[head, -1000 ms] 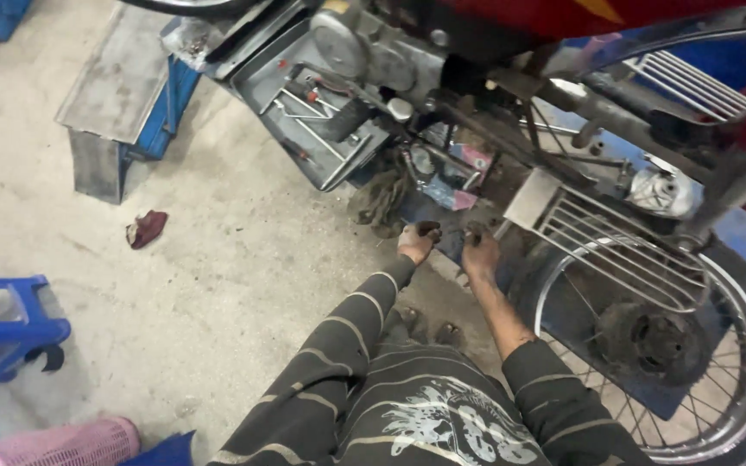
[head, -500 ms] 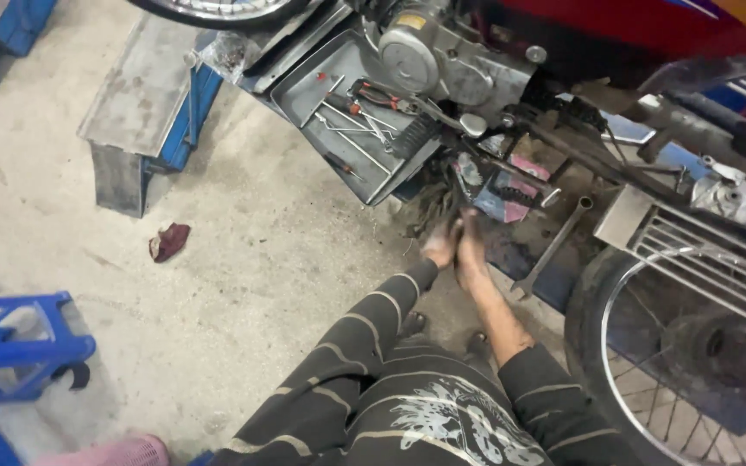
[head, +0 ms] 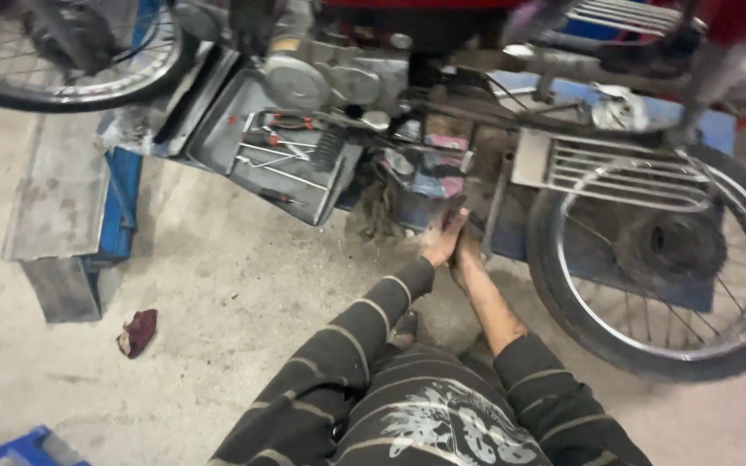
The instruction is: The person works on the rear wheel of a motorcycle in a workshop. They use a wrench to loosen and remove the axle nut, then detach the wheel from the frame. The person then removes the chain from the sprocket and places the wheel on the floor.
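Observation:
A motorcycle stands across the top of the view, its engine (head: 321, 78) above a grey tool tray (head: 218, 138) holding several hand tools. My left hand (head: 440, 240) and my right hand (head: 468, 252) are pressed together low under the frame, beside a box of parts (head: 438, 168) with pink and blue items. The fingers of both hands reach into the shadow below the frame, so what they hold is hidden. My sleeves are dark with pale stripes. The rear wheel (head: 660, 250) is just right of my hands.
The front wheel (head: 62, 52) is at top left. A grey and blue metal stand (head: 62, 216) sits on the concrete floor at left. A dark red rag (head: 138, 332) lies on the floor. A blue object (head: 19, 447) shows at the bottom left corner.
The view has swung left and up, bringing the front wheel into sight. My two hands have stayed together at the same spot under the frame.

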